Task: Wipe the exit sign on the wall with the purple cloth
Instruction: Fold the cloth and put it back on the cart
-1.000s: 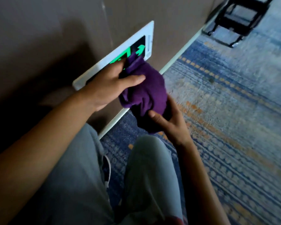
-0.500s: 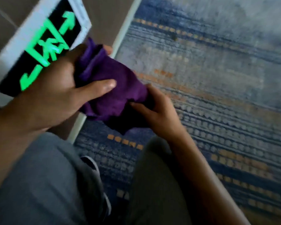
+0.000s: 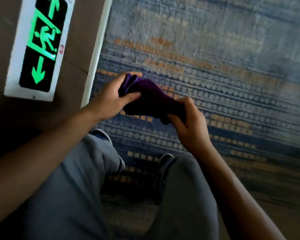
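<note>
The exit sign point(image 3: 40, 47) is a white-framed black panel with a green running figure and two green arrows, mounted low on the brown wall at the upper left. The purple cloth point(image 3: 151, 97) is bunched up over the carpet, well to the right of the sign and apart from it. My left hand point(image 3: 111, 96) grips the cloth's left end with thumb and fingers. My right hand point(image 3: 189, 122) pinches its right end from below.
A white baseboard point(image 3: 97, 49) runs along the foot of the wall. Blue and orange patterned carpet point(image 3: 215, 75) covers the floor. My knees in grey trousers point(image 3: 73, 187) and dark shoes point(image 3: 164, 161) fill the lower part of the view.
Both hands have pulled the cloth off the sign and down to the right, over the carpet. The view has swung, so the whole sign now shows uncovered.
</note>
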Tool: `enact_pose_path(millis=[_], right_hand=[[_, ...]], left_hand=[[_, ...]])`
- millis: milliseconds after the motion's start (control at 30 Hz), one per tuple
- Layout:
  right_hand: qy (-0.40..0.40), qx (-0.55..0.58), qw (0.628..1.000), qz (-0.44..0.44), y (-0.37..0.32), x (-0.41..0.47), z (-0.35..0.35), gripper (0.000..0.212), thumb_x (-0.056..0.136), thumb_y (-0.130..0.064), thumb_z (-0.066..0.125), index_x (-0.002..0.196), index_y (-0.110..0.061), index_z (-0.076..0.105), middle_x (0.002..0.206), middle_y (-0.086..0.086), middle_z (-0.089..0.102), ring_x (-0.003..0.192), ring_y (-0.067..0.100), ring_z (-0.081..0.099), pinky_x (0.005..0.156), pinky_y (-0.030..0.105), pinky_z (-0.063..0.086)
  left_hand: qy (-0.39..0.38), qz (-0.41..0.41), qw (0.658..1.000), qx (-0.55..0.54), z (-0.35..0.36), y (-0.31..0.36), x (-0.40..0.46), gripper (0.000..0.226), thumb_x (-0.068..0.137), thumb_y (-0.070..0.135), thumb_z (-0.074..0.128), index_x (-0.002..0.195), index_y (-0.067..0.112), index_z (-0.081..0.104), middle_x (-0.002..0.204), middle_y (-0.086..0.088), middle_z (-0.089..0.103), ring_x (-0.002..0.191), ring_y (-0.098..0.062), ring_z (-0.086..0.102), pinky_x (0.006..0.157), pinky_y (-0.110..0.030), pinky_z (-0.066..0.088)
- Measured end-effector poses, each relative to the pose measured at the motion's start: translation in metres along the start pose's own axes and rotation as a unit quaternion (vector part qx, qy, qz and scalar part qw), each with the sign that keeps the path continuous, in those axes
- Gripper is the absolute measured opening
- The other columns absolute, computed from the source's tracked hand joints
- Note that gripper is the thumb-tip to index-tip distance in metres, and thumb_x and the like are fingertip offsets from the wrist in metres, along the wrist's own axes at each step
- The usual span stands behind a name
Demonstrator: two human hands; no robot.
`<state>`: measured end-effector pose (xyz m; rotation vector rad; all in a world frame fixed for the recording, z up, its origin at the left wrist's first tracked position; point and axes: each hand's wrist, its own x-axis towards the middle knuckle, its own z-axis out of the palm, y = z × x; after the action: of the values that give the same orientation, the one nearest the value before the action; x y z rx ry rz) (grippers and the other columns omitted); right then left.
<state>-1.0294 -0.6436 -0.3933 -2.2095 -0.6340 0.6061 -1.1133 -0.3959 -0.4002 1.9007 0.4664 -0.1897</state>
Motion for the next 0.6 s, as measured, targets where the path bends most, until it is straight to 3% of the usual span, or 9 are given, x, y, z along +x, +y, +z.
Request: enact_pose_path(millis=[67,133,200,267,333,400,467,600], right_hand=[[-0.01,0.019,0.999,0.025,-0.009,-0.016,-0.02,0.027,0.093,-0.022,0.06,0.119,-0.02,0.053,0.094,-0.012,0.063,0.08,0.005,0.06,0.065,0.01,0.044],[-0.015,0.027,0.998,0.047,-0.016,-0.027,-0.045,0.034,0.095,-0.017,0.059,0.128,-0.022,0.053,0.097,-0.018,0.062,0.078,-0.002,0.058,0.065,0.003,0.042],[-0.032,0.034,0.997,0.061,-0.023,-0.037,-0.074,0.048,0.098,-0.013,0.06,0.142,-0.029,0.049,0.113,-0.013,0.065,0.091,0.001,0.062,0.071,0.002,0.044],[-0.039,0.05,0.996,0.064,-0.034,-0.049,-0.105,0.058,0.099,-0.013,0.06,0.151,-0.034,0.043,0.127,-0.011,0.062,0.105,0.001,0.061,0.081,0.005,0.047],[-0.037,0.049,0.996,0.065,-0.046,-0.062,-0.136,0.055,0.1,-0.013,0.058,0.15,-0.032,0.045,0.131,-0.011,0.06,0.113,0.003,0.059,0.083,0.002,0.045],[-0.034,0.044,0.995,0.083,-0.058,-0.075,-0.166,0.049,0.101,-0.013,0.057,0.147,-0.028,0.048,0.133,-0.006,0.062,0.118,0.009,0.059,0.083,0.002,0.043],[-0.015,0.078,0.99,0.113,-0.073,-0.088,-0.195,0.046,0.1,-0.015,0.058,0.145,-0.026,0.05,0.132,-0.005,0.062,0.119,0.012,0.059,0.085,0.008,0.046],[0.045,0.151,0.98,0.125,-0.114,-0.118,-0.266,0.033,0.098,-0.02,0.059,0.13,-0.023,0.057,0.119,-0.006,0.067,0.111,0.011,0.064,0.089,0.029,0.055]], left_hand=[[-0.019,-0.044,0.998,-0.035,0.012,0.013,-0.008,0.049,0.097,0.022,0.067,0.143,0.027,0.049,0.134,0.018,0.058,0.122,0.015,0.054,0.1,-0.008,0.043],[-0.064,-0.092,0.991,-0.069,0.025,0.031,-0.014,0.061,0.094,0.028,0.07,0.15,0.027,0.044,0.144,0.011,0.055,0.127,0.01,0.053,0.108,-0.017,0.045],[-0.101,-0.134,0.983,-0.078,0.038,0.055,-0.022,0.081,0.089,0.046,0.073,0.157,0.033,0.032,0.153,0.007,0.047,0.13,0.007,0.05,0.111,-0.025,0.046],[-0.113,-0.157,0.978,-0.075,0.052,0.084,-0.03,0.096,0.081,0.065,0.072,0.159,0.044,0.019,0.166,0.006,0.03,0.144,-0.005,0.039,0.114,-0.035,0.041],[-0.11,-0.157,0.979,-0.068,0.066,0.118,-0.037,0.101,0.078,0.076,0.067,0.156,0.054,0.007,0.171,0.012,0.014,0.155,-0.012,0.021,0.12,-0.048,0.032],[-0.105,-0.151,0.98,-0.075,0.077,0.156,-0.045,0.097,0.078,0.082,0.063,0.151,0.062,0.003,0.172,0.015,0.01,0.157,-0.012,0.014,0.121,-0.052,0.027],[-0.104,-0.152,0.978,-0.103,0.083,0.194,-0.054,0.094,0.077,0.083,0.061,0.15,0.064,0.004,0.171,0.011,0.016,0.154,-0.013,0.024,0.121,-0.05,0.03],[-0.099,-0.186,0.965,-0.156,0.083,0.28,-0.073,0.097,0.077,0.08,0.064,0.156,0.052,0.015,0.154,0.001,0.052,0.135,-0.017,0.054,0.115,-0.052,0.043]])
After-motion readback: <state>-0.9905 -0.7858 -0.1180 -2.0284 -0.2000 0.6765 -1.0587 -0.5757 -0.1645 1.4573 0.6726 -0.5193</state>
